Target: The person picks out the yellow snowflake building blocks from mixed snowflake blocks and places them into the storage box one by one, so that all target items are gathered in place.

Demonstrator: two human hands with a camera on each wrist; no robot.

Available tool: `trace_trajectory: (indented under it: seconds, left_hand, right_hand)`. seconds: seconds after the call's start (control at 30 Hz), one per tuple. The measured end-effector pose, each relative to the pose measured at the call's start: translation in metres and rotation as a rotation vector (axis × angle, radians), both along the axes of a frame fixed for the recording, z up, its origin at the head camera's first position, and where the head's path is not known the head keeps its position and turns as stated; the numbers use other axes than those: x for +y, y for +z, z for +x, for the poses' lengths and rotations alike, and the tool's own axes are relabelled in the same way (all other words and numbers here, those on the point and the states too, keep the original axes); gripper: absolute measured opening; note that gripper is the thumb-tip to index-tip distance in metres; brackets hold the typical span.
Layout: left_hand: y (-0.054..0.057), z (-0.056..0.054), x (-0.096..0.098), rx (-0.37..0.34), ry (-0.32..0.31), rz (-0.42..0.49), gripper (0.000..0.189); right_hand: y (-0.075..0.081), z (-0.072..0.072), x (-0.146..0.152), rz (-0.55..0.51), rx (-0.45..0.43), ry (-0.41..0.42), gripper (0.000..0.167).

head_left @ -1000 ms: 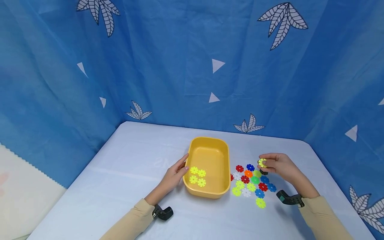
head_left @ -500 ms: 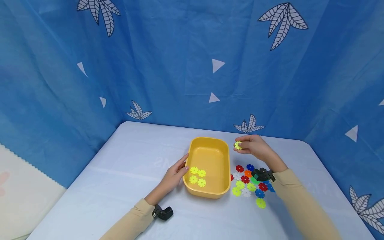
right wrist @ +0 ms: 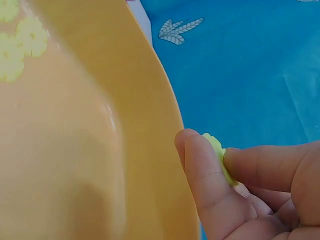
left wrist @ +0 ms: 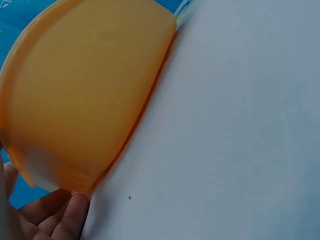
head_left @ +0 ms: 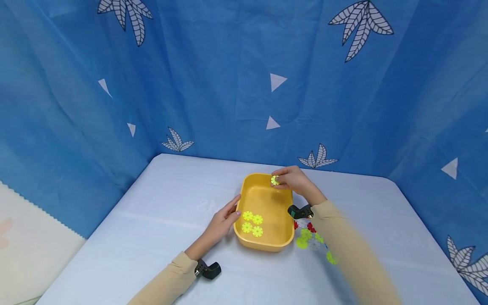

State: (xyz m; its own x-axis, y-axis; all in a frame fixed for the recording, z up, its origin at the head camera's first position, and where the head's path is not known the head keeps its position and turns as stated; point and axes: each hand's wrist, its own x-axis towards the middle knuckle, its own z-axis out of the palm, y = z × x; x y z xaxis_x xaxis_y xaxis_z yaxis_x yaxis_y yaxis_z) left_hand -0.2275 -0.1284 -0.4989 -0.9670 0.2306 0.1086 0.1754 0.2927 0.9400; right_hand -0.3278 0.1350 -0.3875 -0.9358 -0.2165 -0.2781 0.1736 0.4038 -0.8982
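Observation:
My right hand [head_left: 296, 180] pinches a yellow snowflake disc [head_left: 274, 180] between thumb and fingertips, over the far right corner of a yellow plastic tray [head_left: 263, 245]. The right wrist view shows the pinched disc [right wrist: 218, 155] nearly edge-on beside the tray's rim. At the tray's left side, my left hand [head_left: 220, 221] grips the wall, thumb near the rim; in the left wrist view its fingers [left wrist: 70, 215] lie against the tray's lower edge. Inside the tray, several yellow snowflake discs [head_left: 257, 231] lie flat in a cluster at the near left.
Loose snowflake discs [head_left: 306, 234] in yellow, red, white and blue lie right of the tray, partly hidden under the right sleeve [head_left: 350, 245]. The white-covered table [head_left: 171, 186] backs onto a blue curtain [head_left: 213, 84].
My right hand has carried the yellow snowflake disc from above the loose pile leftward and away from me, over the tray. The left hand has kept its hold on the tray.

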Motion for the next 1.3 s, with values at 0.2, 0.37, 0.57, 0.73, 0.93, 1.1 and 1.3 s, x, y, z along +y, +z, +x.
trace_trajectory:
  seconds: [0.2,0.37,0.57,0.73,0.93,1.1,1.3]
  left_hand:
    - [0.002,0.000,0.001,-0.016,0.013,-0.001,0.055]
    - [0.002,0.000,0.001,-0.016,0.002,-0.011,0.055]
    - [0.002,0.000,0.000,-0.026,-0.006,-0.016,0.055]
    - [0.001,0.000,0.001,-0.028,-0.005,-0.012,0.056]
    - [0.001,0.001,0.002,-0.036,0.001,-0.008,0.055]
    - [0.001,0.000,0.002,-0.040,-0.004,0.001,0.056]
    - [0.001,0.000,0.001,-0.035,-0.014,-0.001,0.056]
  right_hand:
    - [-0.011,-0.006,-0.025,-0.020,-0.031,-0.025,0.033]
    - [-0.019,-0.009,-0.043,-0.061,-0.064,-0.045,0.033]
    - [-0.025,-0.010,-0.058,-0.073,-0.101,-0.083,0.032]
    - [-0.033,-0.009,-0.065,-0.039,-0.123,-0.092,0.032]
    - [-0.043,-0.006,-0.069,0.026,-0.102,-0.102,0.030]
    - [-0.046,-0.005,-0.073,0.084,-0.065,-0.097,0.029]
    - [-0.051,-0.005,-0.075,0.141,-0.028,-0.078,0.030]
